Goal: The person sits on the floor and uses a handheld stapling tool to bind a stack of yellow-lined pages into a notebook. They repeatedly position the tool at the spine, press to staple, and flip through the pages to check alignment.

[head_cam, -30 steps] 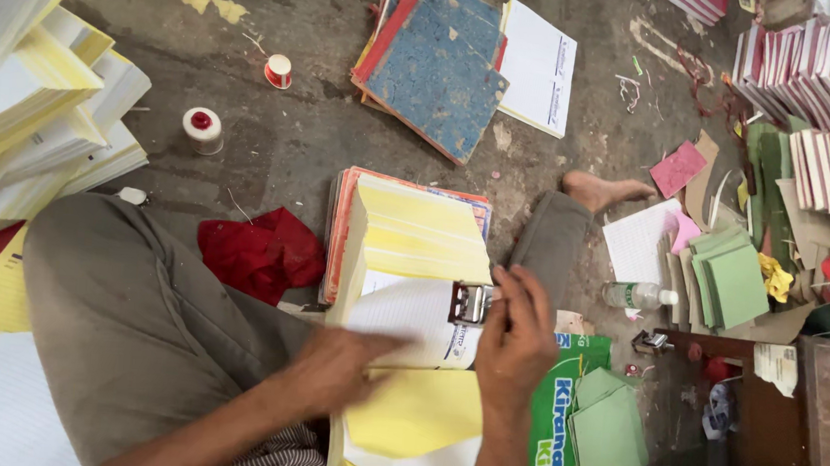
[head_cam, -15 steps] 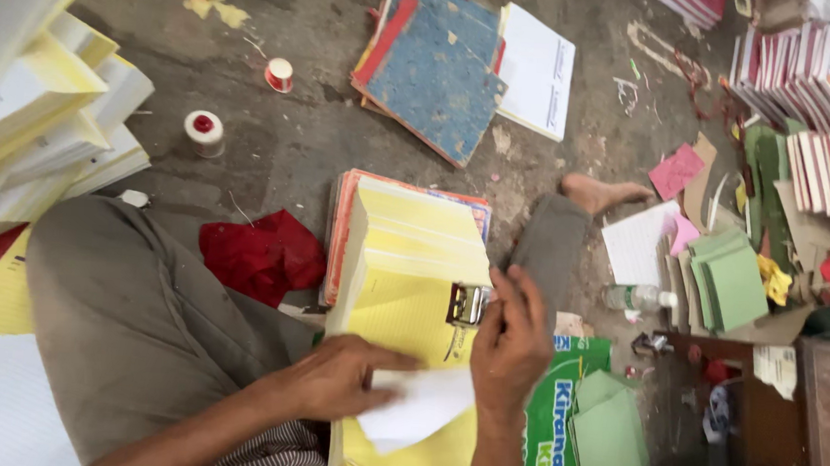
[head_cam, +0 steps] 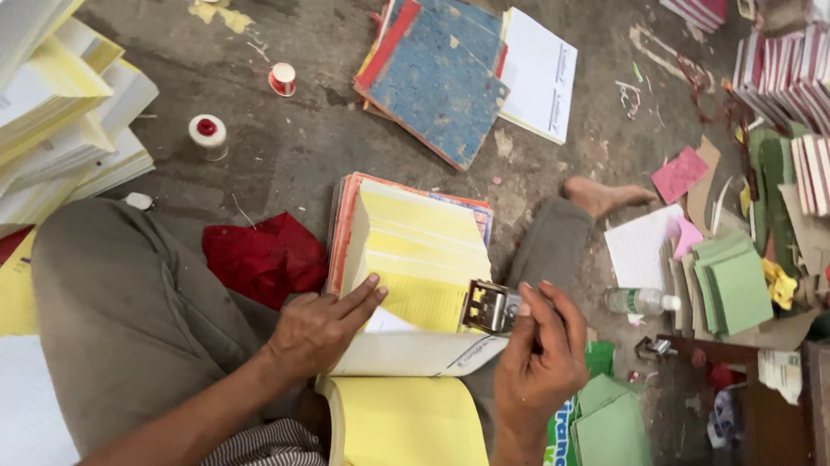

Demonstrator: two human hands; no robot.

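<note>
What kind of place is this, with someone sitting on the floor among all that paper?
Probably a small bookbinding or stationery workshop: stacks of yellow and white pages, blue cloth-covered boards, and rows of finished pads lie around the bare floor.

The book (head_cam: 413, 262) has soft, matt yellow paper. The little stamping tool (head_cam: 489, 307) is shiny metal. The floor (head_cam: 295, 149) is rough grey concrete. The red cloth (head_cam: 265, 257) looks soft.

Grey, stained concrete floor (head_cam: 304, 159), littered with paper scraps; dark wooden furniture (head_cam: 826, 421) at lower right.
</note>
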